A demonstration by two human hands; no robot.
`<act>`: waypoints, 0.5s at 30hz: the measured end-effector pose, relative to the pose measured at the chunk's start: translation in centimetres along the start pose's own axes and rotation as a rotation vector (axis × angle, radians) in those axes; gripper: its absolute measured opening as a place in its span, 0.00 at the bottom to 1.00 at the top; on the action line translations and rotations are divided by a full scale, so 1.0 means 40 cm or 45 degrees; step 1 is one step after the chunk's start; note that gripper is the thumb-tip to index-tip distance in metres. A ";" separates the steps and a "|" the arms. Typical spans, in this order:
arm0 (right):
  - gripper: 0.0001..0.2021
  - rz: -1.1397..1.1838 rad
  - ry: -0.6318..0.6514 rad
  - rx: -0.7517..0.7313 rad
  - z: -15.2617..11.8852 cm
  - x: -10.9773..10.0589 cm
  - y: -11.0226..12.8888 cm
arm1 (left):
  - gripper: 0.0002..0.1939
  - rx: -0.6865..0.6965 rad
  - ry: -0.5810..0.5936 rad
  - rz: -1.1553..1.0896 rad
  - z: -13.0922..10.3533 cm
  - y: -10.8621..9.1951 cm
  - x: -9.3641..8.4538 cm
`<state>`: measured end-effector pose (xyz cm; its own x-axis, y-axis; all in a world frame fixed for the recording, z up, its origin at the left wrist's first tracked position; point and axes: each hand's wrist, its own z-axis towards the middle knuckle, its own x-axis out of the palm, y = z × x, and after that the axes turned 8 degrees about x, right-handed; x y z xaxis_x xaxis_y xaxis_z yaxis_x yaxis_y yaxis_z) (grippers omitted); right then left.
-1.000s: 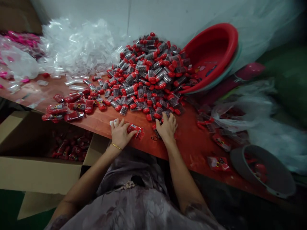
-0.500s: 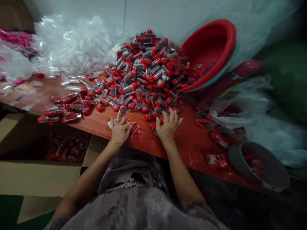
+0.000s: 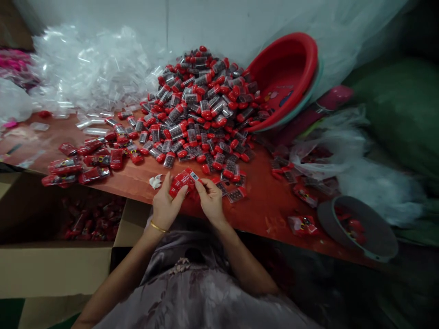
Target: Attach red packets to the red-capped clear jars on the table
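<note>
Two-handed: pinching red packaging (image 3: 179,181) between left hand (image 3: 164,208) and right hand (image 3: 211,204), with loose tubes (image 3: 236,194) nearer the latter.

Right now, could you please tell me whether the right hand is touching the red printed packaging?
Touching: the head view shows the right hand pinching the red printed packaging beside its barcode.

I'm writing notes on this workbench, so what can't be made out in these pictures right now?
Head view: the wording on the red packaging is too small and blurred to read.
Head view: part of that packaging is covered by the left hand and right hand.
Head view: the bottom of the cardboard box is hidden under red packets.
Head view: the pink pieces are cut off by the left edge.
</note>
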<state>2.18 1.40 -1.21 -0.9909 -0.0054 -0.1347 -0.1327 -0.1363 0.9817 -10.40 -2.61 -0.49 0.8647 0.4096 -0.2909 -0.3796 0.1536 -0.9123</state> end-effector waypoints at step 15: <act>0.18 -0.199 -0.042 -0.134 -0.055 -0.009 -0.031 | 0.15 -0.459 -0.002 -0.644 -0.021 -0.018 0.076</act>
<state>2.76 -0.62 -2.67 -0.9589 0.0564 -0.2781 -0.2834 -0.2355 0.9296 -7.22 -2.23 -0.95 0.9080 0.3666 0.2027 0.2119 0.0156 -0.9772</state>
